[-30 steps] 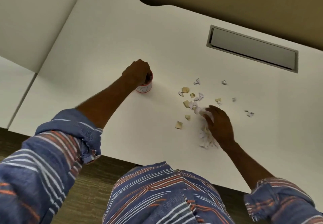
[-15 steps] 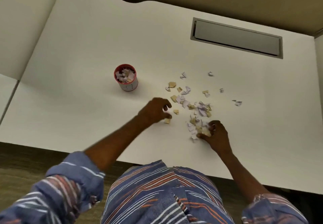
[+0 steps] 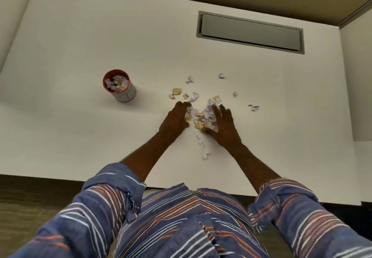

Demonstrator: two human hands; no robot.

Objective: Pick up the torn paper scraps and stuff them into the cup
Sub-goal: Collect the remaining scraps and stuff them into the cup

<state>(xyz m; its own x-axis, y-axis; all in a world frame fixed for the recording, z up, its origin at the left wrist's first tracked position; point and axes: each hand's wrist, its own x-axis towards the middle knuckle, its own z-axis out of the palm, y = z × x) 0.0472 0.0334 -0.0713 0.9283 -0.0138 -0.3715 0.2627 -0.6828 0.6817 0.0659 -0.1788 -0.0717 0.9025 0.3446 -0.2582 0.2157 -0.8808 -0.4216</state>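
Torn white and tan paper scraps [image 3: 201, 116] lie heaped in the middle of the tabletop [image 3: 80, 137], between the left hand [image 3: 174, 120] and the right hand [image 3: 225, 126], fingers almost straight. The red-rimmed cup [image 3: 119, 86], full of scraps, stands toward the left edge.

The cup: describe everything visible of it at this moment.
The cup is small and round, paper by its look, with a red rim, a white wall bearing dark markings too blurred to read, and a red band at the foot. It stands upright on the white table. Torn white and tan scraps fill it nearly to the rim. Neither the left hand nor the right hand touches it.
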